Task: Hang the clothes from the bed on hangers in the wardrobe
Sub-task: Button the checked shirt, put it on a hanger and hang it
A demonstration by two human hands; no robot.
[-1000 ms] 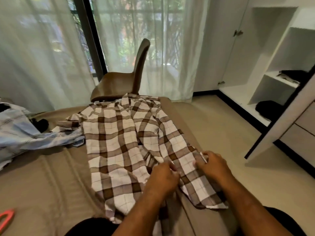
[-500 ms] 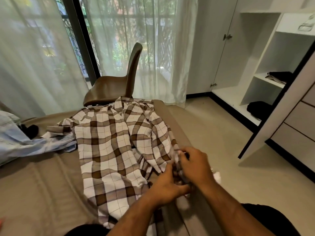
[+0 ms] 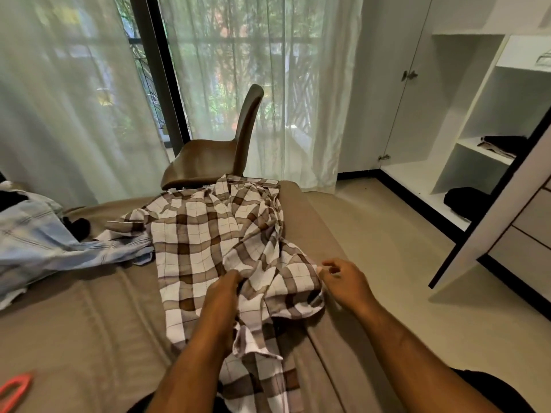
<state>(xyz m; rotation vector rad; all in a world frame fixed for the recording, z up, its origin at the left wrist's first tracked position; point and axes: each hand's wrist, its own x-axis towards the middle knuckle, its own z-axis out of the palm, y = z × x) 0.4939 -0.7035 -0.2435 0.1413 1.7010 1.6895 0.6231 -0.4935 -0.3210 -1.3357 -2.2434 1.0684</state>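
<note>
Head view: left hand [image 3: 222,293] gripping a fold of the plaid shirt [image 3: 202,234], right hand [image 3: 343,281] pinching its hem, hands apart; an uneven lift could slide it off the bed [image 3: 74,323]

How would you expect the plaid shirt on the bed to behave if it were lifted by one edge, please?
Probably floppy: the plaid shirt lies in soft folds on the bed. Likely light, as the cloth looks thin. It would probably sag and trail, so two grip points seem wise.
</note>
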